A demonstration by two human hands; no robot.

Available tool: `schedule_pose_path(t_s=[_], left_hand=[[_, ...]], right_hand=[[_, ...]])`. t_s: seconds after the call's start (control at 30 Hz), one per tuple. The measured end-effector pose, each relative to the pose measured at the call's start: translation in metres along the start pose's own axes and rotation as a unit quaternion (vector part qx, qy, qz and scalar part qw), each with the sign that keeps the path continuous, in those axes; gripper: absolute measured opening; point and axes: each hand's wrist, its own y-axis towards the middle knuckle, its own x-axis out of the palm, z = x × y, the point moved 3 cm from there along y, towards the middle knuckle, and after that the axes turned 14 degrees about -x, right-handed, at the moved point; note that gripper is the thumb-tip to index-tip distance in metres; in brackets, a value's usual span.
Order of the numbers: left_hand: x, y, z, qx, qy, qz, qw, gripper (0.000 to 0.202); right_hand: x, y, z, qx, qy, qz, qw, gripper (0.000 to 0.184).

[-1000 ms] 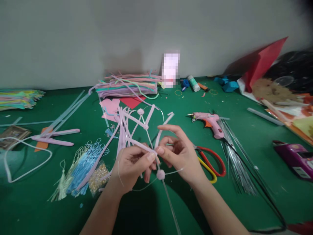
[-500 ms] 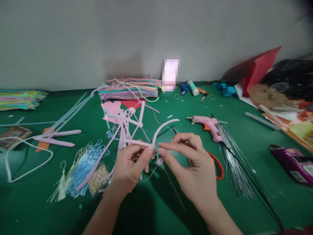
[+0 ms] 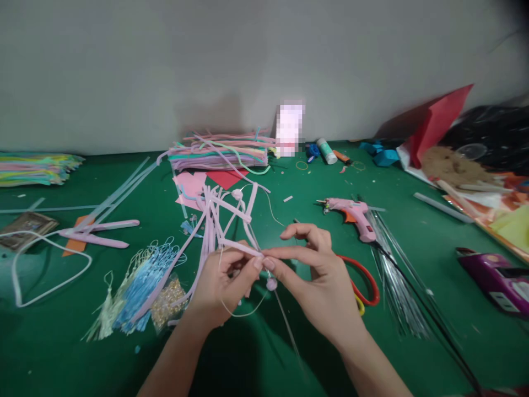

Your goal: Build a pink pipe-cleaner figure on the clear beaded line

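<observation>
My left hand pinches a lilac pipe cleaner frame, bent into angled bars, between thumb and fingers. At the frame's near corner my right hand pinches with thumb and index finger, its tips meeting those of the left; the bit of pipe cleaner between them is mostly covered. A small lilac ball hangs just below the fingertips, on a thin clear rod slanting toward me. Thin pale cord loops under the left hand. Behind the frame lie loose lilac pipe cleaners.
Right of my hands lie a pink glue gun, red-handled scissors, silvery strips and a purple device. Blue tassels and a bag of beads are at left. Bundled pipe cleaners lie along the wall.
My right fingertips have closed in on the frame's corner. The curved pipe cleaner end that rose there no longer shows. The frame's far part has shifted right and slightly down.
</observation>
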Motion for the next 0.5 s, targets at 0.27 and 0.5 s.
schedule_pose_path(t_s=[0.27,0.5], left_hand=[[-0.001,0.006,-0.001,0.036,0.037,0.008,0.999,0.021],[0.000,0.012,-0.010,0.000,0.001,0.002,1.000,0.019]], right_hand=[[0.001,0.000,-0.002,-0.041,-0.082,0.040,0.995,0.006],[0.003,-0.002,0.007,-0.035,-0.046,0.014,0.998,0.007]])
